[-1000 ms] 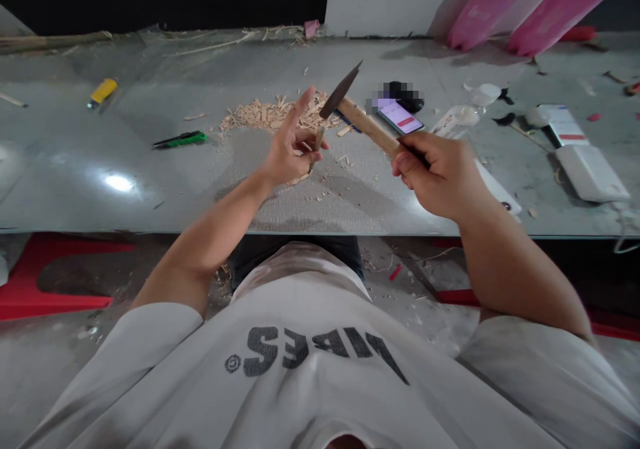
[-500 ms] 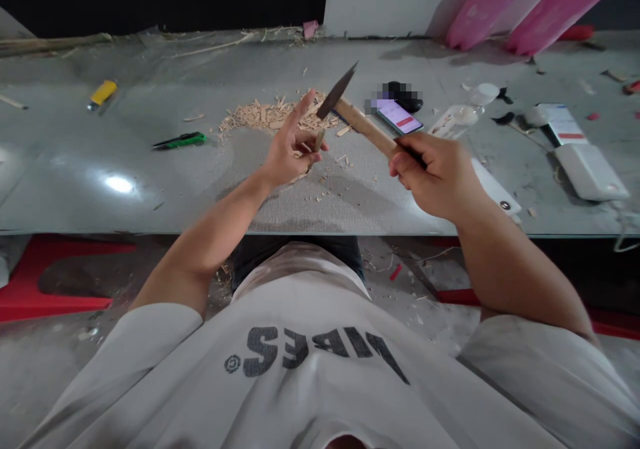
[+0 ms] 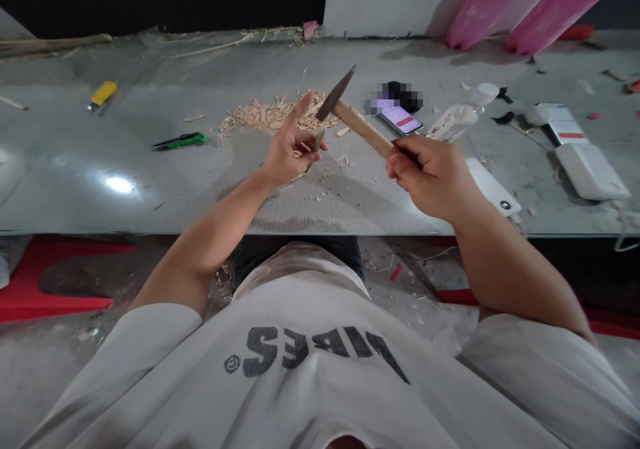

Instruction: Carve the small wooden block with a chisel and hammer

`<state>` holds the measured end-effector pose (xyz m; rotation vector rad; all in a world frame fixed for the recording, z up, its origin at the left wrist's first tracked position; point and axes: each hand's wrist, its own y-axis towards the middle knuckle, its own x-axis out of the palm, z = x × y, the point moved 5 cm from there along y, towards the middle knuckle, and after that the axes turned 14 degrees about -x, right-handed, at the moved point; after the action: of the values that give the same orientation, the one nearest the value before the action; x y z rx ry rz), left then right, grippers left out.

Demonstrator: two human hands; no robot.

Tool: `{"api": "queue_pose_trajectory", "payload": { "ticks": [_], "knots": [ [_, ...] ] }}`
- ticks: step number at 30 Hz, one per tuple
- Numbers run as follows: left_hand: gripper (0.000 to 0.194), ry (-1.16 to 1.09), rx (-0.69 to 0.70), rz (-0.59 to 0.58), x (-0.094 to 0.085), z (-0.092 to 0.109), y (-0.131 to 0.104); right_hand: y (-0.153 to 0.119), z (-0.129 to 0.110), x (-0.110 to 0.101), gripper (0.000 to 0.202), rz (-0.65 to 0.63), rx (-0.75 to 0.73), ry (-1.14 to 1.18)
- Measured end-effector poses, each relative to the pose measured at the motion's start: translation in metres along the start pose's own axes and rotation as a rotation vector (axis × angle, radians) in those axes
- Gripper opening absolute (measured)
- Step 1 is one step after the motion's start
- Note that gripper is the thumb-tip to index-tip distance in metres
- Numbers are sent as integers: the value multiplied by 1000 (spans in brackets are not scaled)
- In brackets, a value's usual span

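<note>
My right hand (image 3: 435, 175) is wrapped round the wooden handle of a small hammer (image 3: 363, 127). The hammer's dark metal head, tapering to a point at its far end, hangs just above and beside my left fingers. In my left hand (image 3: 290, 152) a small piece of wood (image 3: 319, 140) is pinched upright, its lower part hidden by the fingers. My left index finger points up, away from that piece. Behind my left hand lies a heap of wood chips (image 3: 260, 115), with smaller crumbs strewn on the grey mat (image 3: 350, 202) below.
To the left lie a green cutter knife (image 3: 183, 141) and a yellow lighter (image 3: 103, 94). A lit phone (image 3: 400, 115), a clear bottle (image 3: 455, 121), a white device (image 3: 490, 185) and a white power bank (image 3: 590, 169) are on the right. Pink bottles (image 3: 487, 9) stand behind.
My right hand and the hammer have shifted very slightly left. My left hand and the piece of wood stay where they were.
</note>
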<state>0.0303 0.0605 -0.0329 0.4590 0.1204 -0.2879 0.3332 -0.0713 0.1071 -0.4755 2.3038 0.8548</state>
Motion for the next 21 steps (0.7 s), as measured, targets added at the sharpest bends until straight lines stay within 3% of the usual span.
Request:
{"api": "queue_pose_trajectory", "payload": {
  "ticks": [3,7,12,15,17,21],
  "knots": [
    [127,-11,17,8,-2,-3,1,-2,1,-2,52,106,-6,30],
    [131,-12,23,-16,-5,-6,2,-1,-1,4,59,-3,-7,2],
    [126,20,-24,7,-7,-11,4,-2,-3,-2,56,167,-22,25],
    [126,-4,77,-4,-5,-13,5,-1,-3,4,56,21,-15,-13],
    [125,-25,160,4,-4,-14,6,-2,-1,6,60,-2,6,-14],
    [123,-33,208,9,-3,-14,6,-6,2,3,63,192,15,40]
  ]
}}
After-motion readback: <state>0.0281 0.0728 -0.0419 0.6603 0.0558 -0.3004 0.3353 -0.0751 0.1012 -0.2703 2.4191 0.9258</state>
